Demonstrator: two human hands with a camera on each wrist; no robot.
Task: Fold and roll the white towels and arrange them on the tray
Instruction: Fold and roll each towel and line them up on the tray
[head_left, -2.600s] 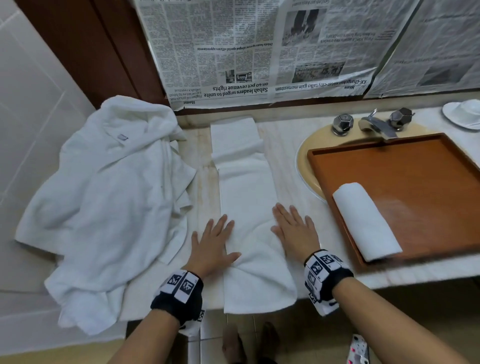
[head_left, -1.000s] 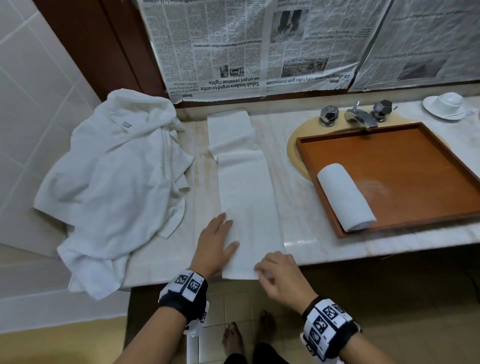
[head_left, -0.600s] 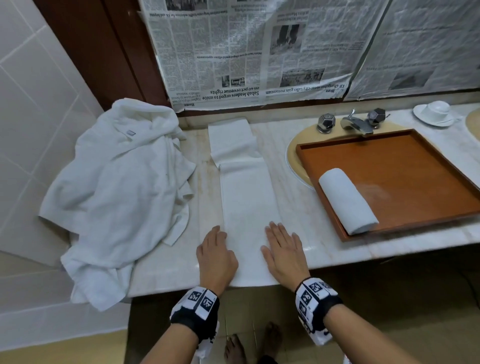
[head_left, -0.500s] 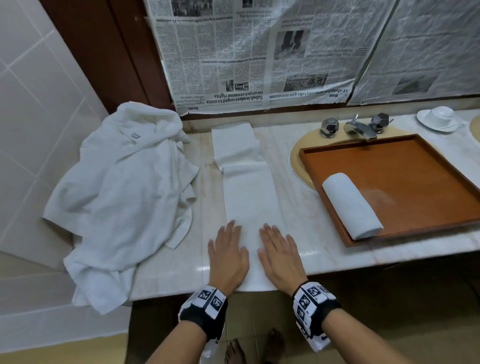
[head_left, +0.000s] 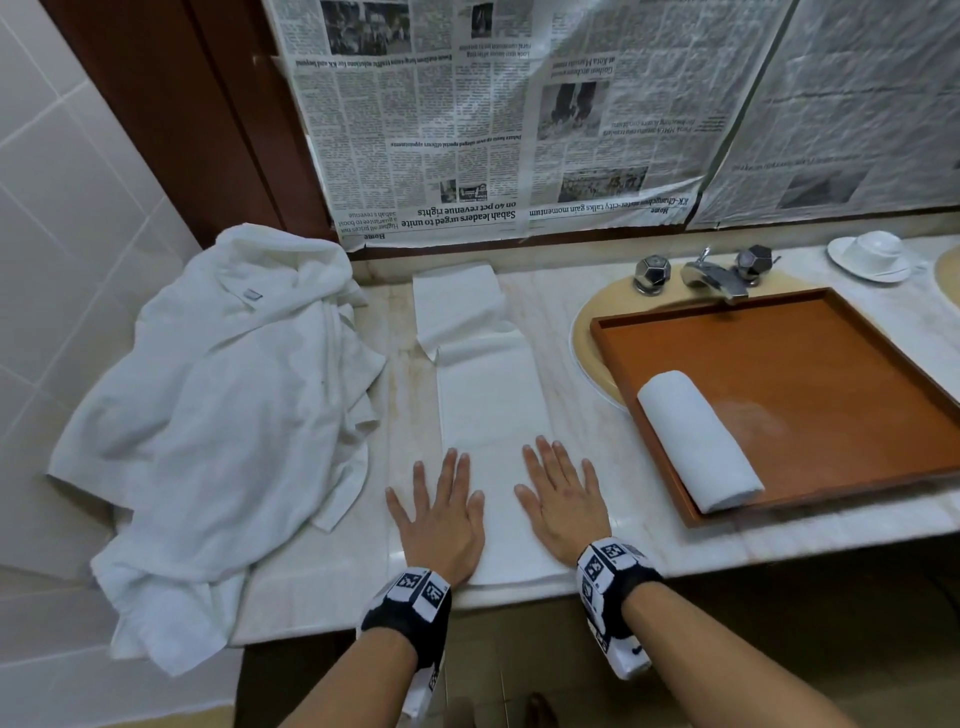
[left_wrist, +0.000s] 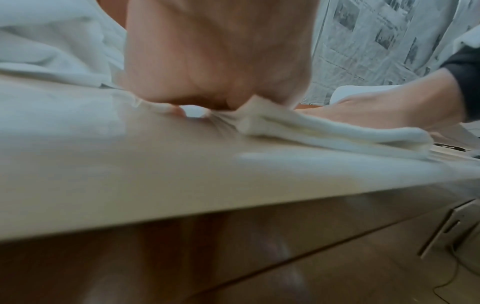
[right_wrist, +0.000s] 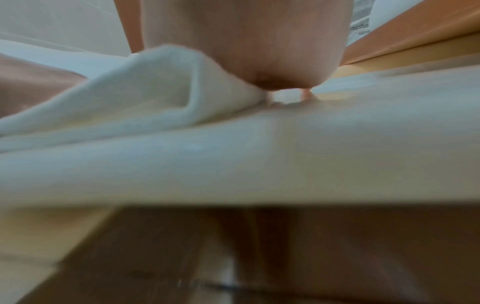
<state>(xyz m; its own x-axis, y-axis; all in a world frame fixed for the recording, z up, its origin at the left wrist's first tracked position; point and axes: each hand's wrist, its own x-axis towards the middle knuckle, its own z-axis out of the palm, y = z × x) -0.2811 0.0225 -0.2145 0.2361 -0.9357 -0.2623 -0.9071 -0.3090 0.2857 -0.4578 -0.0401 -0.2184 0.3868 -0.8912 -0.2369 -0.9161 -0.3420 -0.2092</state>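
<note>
Both the left hand (head_left: 441, 519) and right hand (head_left: 563, 506) press flat, fingers straight, on the folded towel (head_left: 491, 410).

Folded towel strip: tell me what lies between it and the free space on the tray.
Nothing visible on the bare counter between the folded towel strip and the tray. Inside, the rolled towel lies along the tray's near-left side; room is free beyond it.
</note>
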